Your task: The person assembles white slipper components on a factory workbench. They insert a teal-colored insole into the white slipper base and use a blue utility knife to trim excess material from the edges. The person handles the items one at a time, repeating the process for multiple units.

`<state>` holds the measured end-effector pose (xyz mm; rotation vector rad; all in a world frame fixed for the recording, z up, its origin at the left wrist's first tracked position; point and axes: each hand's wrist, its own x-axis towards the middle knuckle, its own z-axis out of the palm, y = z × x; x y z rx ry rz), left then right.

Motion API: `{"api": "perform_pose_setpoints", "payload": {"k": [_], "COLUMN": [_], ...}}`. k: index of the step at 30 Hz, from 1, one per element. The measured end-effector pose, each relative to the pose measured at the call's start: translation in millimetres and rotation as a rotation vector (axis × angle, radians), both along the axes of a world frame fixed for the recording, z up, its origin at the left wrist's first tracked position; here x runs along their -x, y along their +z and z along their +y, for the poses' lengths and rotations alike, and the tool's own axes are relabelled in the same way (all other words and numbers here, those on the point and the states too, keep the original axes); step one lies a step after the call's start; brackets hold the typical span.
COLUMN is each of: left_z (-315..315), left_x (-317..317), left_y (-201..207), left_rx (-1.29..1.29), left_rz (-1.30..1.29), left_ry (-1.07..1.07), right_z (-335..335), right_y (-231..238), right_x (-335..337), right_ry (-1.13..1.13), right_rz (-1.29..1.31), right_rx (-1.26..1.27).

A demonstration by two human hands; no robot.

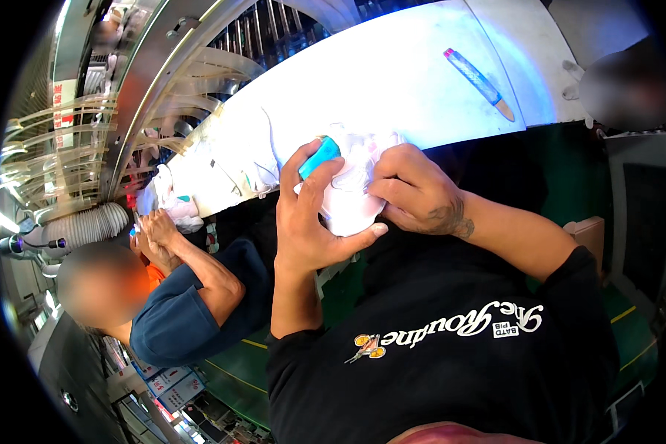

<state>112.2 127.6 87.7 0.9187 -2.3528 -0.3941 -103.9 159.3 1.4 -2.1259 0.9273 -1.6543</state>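
A white shoe (pixel 351 213), overexposed by the bright light, is held up at the near edge of the white worktable. My left hand (pixel 303 214) wraps its left side, with the thumb along the rounded near end. A teal piece (pixel 320 157) shows between that hand's fingers; whether it belongs to the shoe I cannot tell. Curled in against the shoe's right side is my right hand (pixel 414 194), its thumb and forefinger pinching at the upper. What lies between those fingertips is hidden.
The white worktable (pixel 414 66) curves across the top. A blue tool with a tan tip (pixel 481 85) lies on it at the right. More white shoes (pixel 248 152) rest leftward, where a co-worker (pixel 192 303) handles another. Clear tubes (pixel 59 140) and machinery stand behind; another person is at far right.
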Motion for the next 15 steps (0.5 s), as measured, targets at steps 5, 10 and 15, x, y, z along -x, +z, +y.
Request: {"api": "perform_pose_setpoints", "payload": {"k": [5,10,15], "left_z": [-7,-4,7], "left_x": [5,2,8], "left_y": [1,2,13], "left_rx": [0.006,0.019,-0.072], "left_rz": [0.007,-0.022,-0.128], "left_ry": [-0.007,0.000,0.132], "right_z": [-1,-2,6], "right_y": [-2,0,0], "right_x": [4,3,-1], "right_ry": [0.019,-0.036,-0.071], "right_rz": [0.054,-0.088,0.025], "right_rx": [-0.098,-0.185,-0.201]}}
